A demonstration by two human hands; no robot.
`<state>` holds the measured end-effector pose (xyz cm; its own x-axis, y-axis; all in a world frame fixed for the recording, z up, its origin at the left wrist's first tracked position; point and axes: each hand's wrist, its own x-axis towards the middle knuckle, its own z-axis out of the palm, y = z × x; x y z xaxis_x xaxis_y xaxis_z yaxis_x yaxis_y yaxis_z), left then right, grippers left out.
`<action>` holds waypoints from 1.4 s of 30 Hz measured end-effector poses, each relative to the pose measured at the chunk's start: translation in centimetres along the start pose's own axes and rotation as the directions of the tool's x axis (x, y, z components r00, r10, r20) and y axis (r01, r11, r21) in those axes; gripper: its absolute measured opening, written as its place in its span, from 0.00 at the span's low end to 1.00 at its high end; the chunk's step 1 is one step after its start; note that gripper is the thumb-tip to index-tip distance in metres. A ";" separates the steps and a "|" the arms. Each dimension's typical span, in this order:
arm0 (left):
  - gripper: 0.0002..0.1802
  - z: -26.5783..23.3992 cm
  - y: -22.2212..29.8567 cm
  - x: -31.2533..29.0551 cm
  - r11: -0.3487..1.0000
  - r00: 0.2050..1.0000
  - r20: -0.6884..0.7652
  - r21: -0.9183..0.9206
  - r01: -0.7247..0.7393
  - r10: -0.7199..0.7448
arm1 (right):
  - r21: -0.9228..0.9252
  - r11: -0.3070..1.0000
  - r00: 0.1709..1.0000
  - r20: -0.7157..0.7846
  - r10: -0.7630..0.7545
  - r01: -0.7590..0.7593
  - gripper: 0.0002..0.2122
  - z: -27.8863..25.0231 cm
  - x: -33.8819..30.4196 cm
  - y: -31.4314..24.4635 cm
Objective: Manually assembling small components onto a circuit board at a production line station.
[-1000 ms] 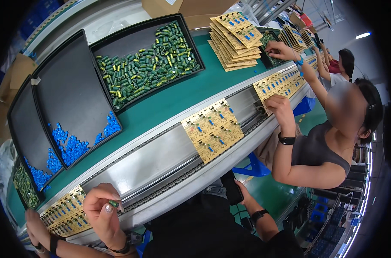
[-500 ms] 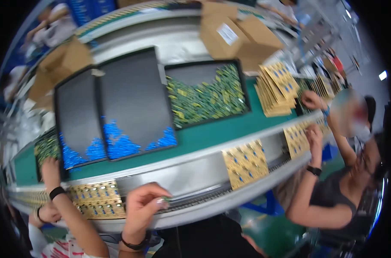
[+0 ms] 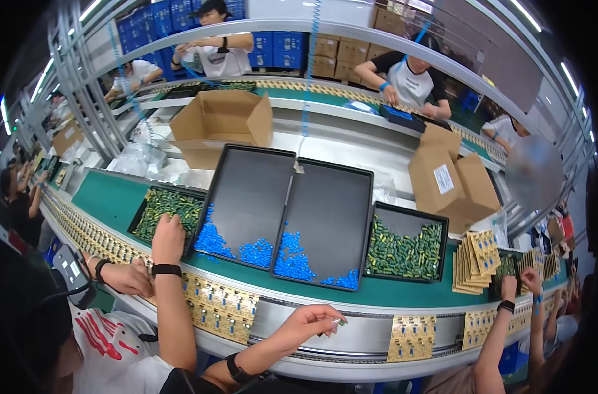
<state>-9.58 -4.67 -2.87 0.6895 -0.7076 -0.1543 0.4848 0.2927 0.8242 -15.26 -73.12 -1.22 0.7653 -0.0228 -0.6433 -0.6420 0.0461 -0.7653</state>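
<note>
My left hand (image 3: 312, 323) reaches in from the lower left with a black band at its wrist. Thumb and fingertips pinch a small green electronic component (image 3: 342, 322), partly hidden by the fingers. The hand hovers above the metal conveyor rail (image 3: 358, 326) and touches no board. To its left lies a tan circuit board (image 3: 221, 308) carrying blue and dark parts; another tan board (image 3: 411, 337) lies to its right. Beyond the hand stand a black tray of blue components (image 3: 325, 223) and a black tray of green components (image 3: 407, 251). My right hand is out of view.
A co-worker's hand (image 3: 169, 231) reaches into a green-component tray at left. Another black tray (image 3: 250, 190) holds blue components. Stacked tan boards (image 3: 475, 262) stand at right, near another co-worker's hand (image 3: 508, 287). Open cardboard boxes (image 3: 223, 125) sit behind the trays.
The view has swung up and left, bringing the far line and people there into sight. My left hand keeps its pinch on the green component and now appears farther right.
</note>
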 end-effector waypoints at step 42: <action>0.10 -0.7 -0.3 0.0 0.980 0.986 0.117 -0.174 -0.095 0.116 | -0.782 0.154 0.788 0.557 -0.263 0.604 0.08 4.2 -2.6 4.2</action>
<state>-9.38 -4.29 -3.55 0.6736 -0.7391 0.0069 0.5035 0.4657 0.7277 -19.76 -68.64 -2.71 0.7980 0.5261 -0.2941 0.3266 -0.7875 -0.5226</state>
